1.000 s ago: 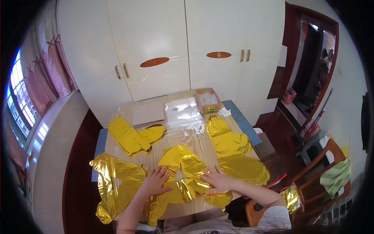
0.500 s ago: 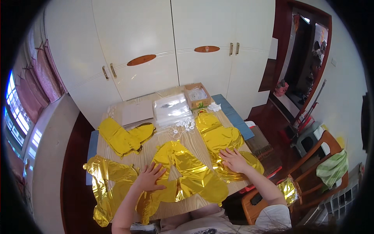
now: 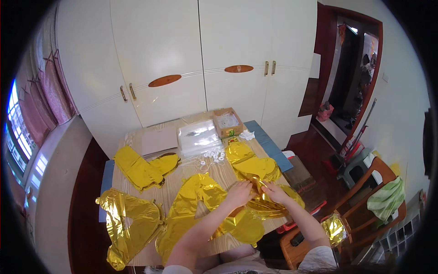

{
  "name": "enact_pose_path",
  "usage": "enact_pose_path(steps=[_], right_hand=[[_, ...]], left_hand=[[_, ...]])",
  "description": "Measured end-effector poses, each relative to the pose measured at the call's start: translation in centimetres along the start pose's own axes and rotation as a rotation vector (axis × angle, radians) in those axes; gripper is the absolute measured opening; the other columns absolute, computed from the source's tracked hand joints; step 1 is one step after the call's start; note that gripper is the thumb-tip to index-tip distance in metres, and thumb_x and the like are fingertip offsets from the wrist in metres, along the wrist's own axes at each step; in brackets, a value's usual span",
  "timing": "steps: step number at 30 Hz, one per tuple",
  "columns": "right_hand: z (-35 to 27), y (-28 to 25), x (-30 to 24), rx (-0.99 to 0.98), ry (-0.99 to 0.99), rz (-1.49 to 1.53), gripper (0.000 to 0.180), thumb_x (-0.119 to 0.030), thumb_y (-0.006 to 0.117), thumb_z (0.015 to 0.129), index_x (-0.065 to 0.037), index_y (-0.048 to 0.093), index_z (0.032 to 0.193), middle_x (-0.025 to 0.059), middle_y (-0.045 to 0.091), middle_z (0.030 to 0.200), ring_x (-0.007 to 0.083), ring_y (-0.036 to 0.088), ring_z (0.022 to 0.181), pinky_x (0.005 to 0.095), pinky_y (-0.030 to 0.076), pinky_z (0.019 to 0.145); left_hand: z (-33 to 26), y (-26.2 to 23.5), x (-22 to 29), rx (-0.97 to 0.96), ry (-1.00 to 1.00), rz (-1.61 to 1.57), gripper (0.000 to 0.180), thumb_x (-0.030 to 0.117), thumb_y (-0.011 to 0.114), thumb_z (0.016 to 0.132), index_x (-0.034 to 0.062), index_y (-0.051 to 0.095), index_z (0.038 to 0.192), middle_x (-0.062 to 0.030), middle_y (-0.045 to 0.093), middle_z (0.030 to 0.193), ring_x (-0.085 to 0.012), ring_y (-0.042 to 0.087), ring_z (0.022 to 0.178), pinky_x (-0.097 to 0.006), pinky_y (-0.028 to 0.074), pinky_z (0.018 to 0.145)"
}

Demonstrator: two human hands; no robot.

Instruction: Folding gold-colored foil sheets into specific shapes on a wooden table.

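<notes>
Both my hands are at a flat gold foil balloon (image 3: pixel 260 170) on the right side of the table. My left hand (image 3: pixel 239 194) has its fingers closed on a fold of the foil. Close beside it, my right hand (image 3: pixel 275 193) pinches the same lifted foil, and the fingertips of both are partly hidden. A large A-shaped foil balloon (image 3: pixel 185 210) lies under my left forearm. Two more gold foil balloons rest at the left, one (image 3: pixel 141 170) farther back and a shiny one (image 3: pixel 121 228) overhanging the near left edge.
Clear plastic bags (image 3: pixel 198 138) lie at the back beside a cardboard box (image 3: pixel 227 122) and a pale flat board (image 3: pixel 159 140). Several white ribbon rolls (image 3: pixel 214 157) sit mid-table. A wooden chair (image 3: pixel 365 196) with a green cloth stands at the right; white cabinets (image 3: pixel 159 41) rise behind the table.
My left hand has left the middle balloon and moved right, beside my right hand. Both hands, earlier lying flat, now grip raised foil of the right balloon.
</notes>
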State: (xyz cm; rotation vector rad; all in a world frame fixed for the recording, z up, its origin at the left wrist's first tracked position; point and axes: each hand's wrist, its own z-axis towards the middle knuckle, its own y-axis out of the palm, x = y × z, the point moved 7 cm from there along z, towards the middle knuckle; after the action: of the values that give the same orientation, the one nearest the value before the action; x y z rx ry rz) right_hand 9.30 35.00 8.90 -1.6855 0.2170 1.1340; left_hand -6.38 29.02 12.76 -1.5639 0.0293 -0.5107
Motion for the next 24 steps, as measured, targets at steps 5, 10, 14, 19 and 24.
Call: enact_pose_path(steps=[5,10,14,19,24], right_hand=[[1.5,-3.7,-0.4,-0.005,0.035,0.247,0.037,-0.032,0.045,0.099,-0.002,0.065,0.105,0.0079,0.067,0.091,0.0171,0.06,0.083,0.0325,0.046,0.075],[6.2,-12.9,1.8,0.361,0.24,0.728,0.04,-0.037,0.047,0.1,-0.002,0.067,0.103,0.0083,0.067,0.094,0.0165,0.06,0.081,0.0348,0.047,0.074],[6.9,-18.5,-7.7,0.516,0.021,0.774,0.043,-0.037,0.046,0.101,0.001,0.065,0.097,0.0059,0.066,0.091,0.0139,0.059,0.083,0.0307,0.046,0.073],[3.3,-17.8,-18.7,0.346,-0.215,-0.123,0.026,-0.026,0.049,0.097,-0.007,0.067,0.095,0.012,0.068,0.088,0.0324,0.062,0.081,0.0394,0.048,0.076],[-4.9,-4.9,-24.9,0.15,-0.777,-0.69,0.027,-0.022,0.065,0.084,-0.002,0.068,0.101,0.0133,0.065,0.106,0.0321,0.061,0.101,0.047,0.048,0.085]], left_hand=[[0.0,2.5,0.6,-0.073,0.022,0.181,0.111,0.087,0.046,0.071,0.0142,0.026,0.152,-0.0213,0.02,0.156,-0.0408,0.016,0.145,-0.056,0.013,0.116],[0.4,2.5,1.4,-0.116,0.031,0.205,0.111,0.087,0.048,0.069,0.0219,0.02,0.154,-0.0226,0.013,0.158,-0.0449,0.01,0.145,-0.056,0.011,0.116],[-0.3,2.8,0.3,-0.106,0.006,0.215,0.111,0.088,0.047,0.069,0.0204,0.022,0.154,-0.0211,0.014,0.158,-0.045,0.011,0.145,-0.057,0.011,0.116],[-0.5,1.2,-0.8,0.054,-0.037,-0.091,0.086,0.067,0.055,0.083,0.0135,0.035,0.148,-0.0237,0.033,0.15,-0.0419,0.027,0.14,-0.048,0.023,0.114],[-7.9,-2.2,-9.9,0.607,-0.313,-0.801,0.051,0.03,0.059,0.094,-0.0017,0.048,0.132,-0.0224,0.055,0.13,-0.035,0.049,0.124,-0.04,0.041,0.101]])
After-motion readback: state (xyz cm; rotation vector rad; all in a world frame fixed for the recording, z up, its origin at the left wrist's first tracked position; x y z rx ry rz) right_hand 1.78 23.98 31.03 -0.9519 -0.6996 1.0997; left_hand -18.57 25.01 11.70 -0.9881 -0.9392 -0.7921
